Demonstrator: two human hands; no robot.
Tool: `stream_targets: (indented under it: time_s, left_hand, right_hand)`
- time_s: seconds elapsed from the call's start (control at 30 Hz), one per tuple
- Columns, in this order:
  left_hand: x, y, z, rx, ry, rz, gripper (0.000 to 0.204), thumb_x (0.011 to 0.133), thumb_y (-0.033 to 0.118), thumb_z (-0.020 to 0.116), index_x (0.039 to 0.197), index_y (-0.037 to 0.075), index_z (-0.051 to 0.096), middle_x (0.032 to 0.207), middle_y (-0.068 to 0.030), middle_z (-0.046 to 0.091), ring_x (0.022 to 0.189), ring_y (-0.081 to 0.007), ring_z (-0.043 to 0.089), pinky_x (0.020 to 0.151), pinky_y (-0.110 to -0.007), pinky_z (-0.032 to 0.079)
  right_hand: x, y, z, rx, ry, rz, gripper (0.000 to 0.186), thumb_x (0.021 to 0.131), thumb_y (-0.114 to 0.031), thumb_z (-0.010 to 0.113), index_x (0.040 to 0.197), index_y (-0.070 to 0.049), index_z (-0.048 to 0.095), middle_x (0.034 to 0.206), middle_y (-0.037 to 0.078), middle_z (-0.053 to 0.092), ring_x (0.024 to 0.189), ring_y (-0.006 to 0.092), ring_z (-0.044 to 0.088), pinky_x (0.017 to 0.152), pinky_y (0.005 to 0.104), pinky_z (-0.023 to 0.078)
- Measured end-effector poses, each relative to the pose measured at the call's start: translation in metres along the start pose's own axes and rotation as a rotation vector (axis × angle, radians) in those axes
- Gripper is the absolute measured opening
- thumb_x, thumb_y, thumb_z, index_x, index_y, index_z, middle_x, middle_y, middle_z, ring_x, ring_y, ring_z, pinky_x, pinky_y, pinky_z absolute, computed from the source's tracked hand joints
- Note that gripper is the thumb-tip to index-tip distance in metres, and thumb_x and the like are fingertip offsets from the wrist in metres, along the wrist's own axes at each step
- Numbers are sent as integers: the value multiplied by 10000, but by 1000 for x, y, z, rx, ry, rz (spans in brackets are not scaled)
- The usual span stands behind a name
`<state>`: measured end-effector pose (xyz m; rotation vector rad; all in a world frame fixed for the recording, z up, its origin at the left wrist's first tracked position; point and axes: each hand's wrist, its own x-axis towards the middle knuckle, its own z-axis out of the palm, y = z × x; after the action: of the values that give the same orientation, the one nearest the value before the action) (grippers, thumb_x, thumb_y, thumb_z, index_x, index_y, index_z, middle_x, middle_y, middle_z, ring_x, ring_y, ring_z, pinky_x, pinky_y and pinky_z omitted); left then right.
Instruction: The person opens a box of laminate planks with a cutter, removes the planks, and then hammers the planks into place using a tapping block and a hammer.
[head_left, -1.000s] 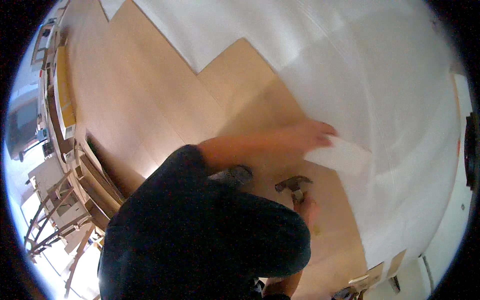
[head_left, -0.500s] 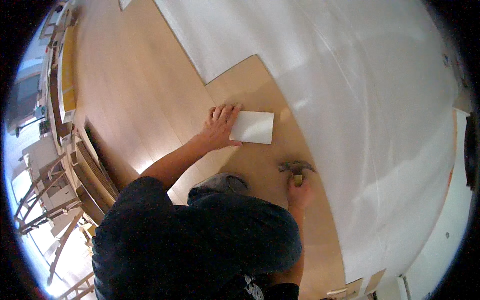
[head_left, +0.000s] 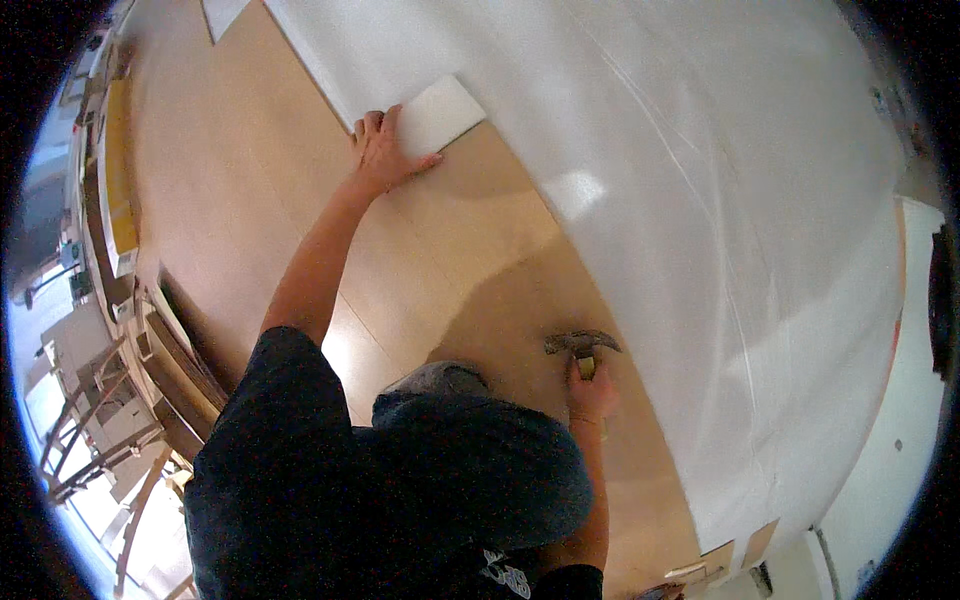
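Note:
My left hand [head_left: 383,158] grips one end of a white rectangular block [head_left: 438,112], thumb on the near edge and fingers on the far side. The block lies along the short end of a wooden floor plank [head_left: 478,165], over the white sheeting; whether it touches the plank's end I cannot tell. Lower and to the right, my right hand [head_left: 594,393] is wrapped round the handle of a claw hammer [head_left: 583,344]. Its dark head sits just above the plank surface, near the plank's right edge.
Light wooden flooring [head_left: 215,150] stretches to the left, with white underlay sheeting [head_left: 650,200] on the right. Long boards and boxes [head_left: 180,370] are stacked at the left. A white wall [head_left: 905,440] stands far right; small wood offcuts [head_left: 715,560] lie at the lower right.
My left hand has moved the white block forward and to the left, from the plank's top to its short end, and tilted it. The hammer has shifted only slightly.

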<state>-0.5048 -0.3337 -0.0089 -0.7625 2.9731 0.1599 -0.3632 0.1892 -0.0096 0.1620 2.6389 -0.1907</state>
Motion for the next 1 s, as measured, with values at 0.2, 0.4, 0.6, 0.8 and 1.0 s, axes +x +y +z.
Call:
stream_targets:
  time_s: [0.2, 0.4, 0.6, 0.8, 1.0]
  left_hand:
    - [12, 10, -10, -69, -120, 25, 1190, 635, 668, 843, 1530, 58, 351, 1455, -251, 407, 1362, -434, 342, 1158, -546, 262]
    - [14, 2, 70, -147, -116, 195, 1153, 727, 574, 830, 1545, -25, 281, 1588, -267, 285, 1480, -422, 227, 1221, -534, 178]
    - [-18, -90, 59, 11, 200, 411, 677, 970, 552, 541, 1482, 112, 489, 1511, -196, 445, 1351, -395, 438, 1066, -556, 385]
    - [-47, -64, 35, -213, 207, 140, 602, 1034, 556, 438, 1415, 115, 589, 1499, -128, 494, 1358, -325, 451, 1098, -511, 381]
    - [-51, -81, 39, -33, 248, 309, 683, 982, 628, 493, 1398, 99, 602, 1426, -164, 568, 1318, -347, 505, 1101, -489, 389]
  right_hand:
    - [0, -4, -5, 58, 45, -11, 508, 803, -517, 748, 1176, -174, 702, 866, 151, 739, 767, 378, 716, 686, 488, 571]
    - [-4, 32, -52, 318, -316, 264, 475, 823, -446, 751, 1212, -186, 675, 1119, 136, 724, 1072, 316, 682, 941, 467, 519]
    - [15, 33, -48, 127, -371, -19, 506, 827, -572, 694, 1134, -171, 657, 983, 137, 732, 924, 361, 705, 765, 504, 564]
    - [-17, 43, -61, 202, -333, -8, 462, 840, -538, 682, 1096, -153, 658, 947, 152, 730, 923, 377, 705, 782, 513, 557]
    - [-32, 34, -48, 247, -224, 14, 443, 851, -518, 673, 1084, -142, 663, 946, 154, 726, 942, 371, 698, 825, 506, 548]
